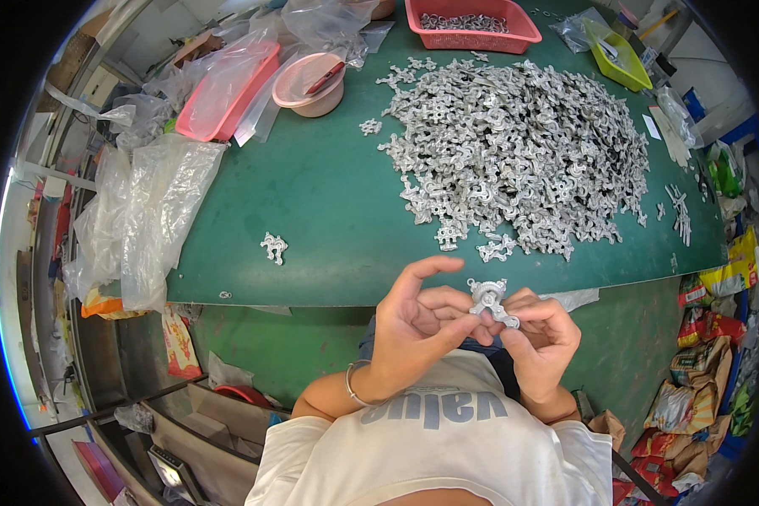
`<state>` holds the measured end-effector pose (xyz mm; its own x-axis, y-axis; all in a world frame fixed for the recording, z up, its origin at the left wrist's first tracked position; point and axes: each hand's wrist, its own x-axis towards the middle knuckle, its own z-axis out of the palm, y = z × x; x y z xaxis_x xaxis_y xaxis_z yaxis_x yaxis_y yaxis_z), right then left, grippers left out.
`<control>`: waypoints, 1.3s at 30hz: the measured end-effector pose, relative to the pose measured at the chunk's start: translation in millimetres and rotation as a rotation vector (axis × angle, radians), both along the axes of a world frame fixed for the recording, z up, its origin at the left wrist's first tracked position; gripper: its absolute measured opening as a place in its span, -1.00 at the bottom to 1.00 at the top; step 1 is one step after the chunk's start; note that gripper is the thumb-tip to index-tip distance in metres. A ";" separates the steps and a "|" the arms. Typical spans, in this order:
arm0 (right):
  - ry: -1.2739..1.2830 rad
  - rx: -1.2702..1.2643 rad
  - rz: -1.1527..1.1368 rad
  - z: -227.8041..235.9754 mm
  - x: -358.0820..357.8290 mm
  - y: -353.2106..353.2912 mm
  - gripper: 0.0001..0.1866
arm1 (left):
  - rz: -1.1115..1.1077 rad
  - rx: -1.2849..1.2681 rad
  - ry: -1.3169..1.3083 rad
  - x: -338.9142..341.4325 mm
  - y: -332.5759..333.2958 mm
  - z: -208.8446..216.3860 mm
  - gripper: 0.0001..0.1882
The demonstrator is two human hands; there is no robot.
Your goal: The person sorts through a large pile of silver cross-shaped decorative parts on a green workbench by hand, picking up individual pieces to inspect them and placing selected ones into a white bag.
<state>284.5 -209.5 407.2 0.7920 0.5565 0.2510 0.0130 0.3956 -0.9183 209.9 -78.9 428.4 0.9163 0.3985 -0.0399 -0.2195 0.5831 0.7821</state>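
A silver-grey metal casting [488, 297] with branching arms is held in front of my chest, just off the table's near edge. My left hand [417, 325] grips its left side between thumb and curled fingers, while the index finger stands raised and free. At the casting's lower right arm, my right hand [544, 337] pinches with thumb and forefinger. Beyond my hands lies a large heap of similar metal castings [523, 152]. One separate casting [274, 247] rests to the left on the green table [320, 194].
Far back stands a pink basket [481, 38] of small metal parts. A round pink bowl [309, 99] and a pink tray [228, 101] with plastic bags [156, 211] are at left. A yellow-green tray [620, 63] sits back right. Filled bags [691, 371] line the right side.
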 end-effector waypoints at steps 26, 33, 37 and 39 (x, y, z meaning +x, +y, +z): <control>0.012 0.046 0.048 0.6 0.5 -1.4 -0.88 | -0.108 0.111 0.046 -3.2 5.8 -0.6 -0.60; 0.005 -0.024 0.054 -4.2 1.4 3.6 -0.88 | -0.051 0.145 0.059 -4.4 7.7 -5.7 -0.61; -0.088 -0.382 0.209 -27.2 9.8 8.5 -0.85 | 0.150 0.167 0.221 -13.8 31.2 -50.1 -0.67; -0.093 -0.526 0.139 -58.6 15.1 6.9 -0.84 | 0.279 0.278 0.356 -27.2 63.2 -84.8 -0.71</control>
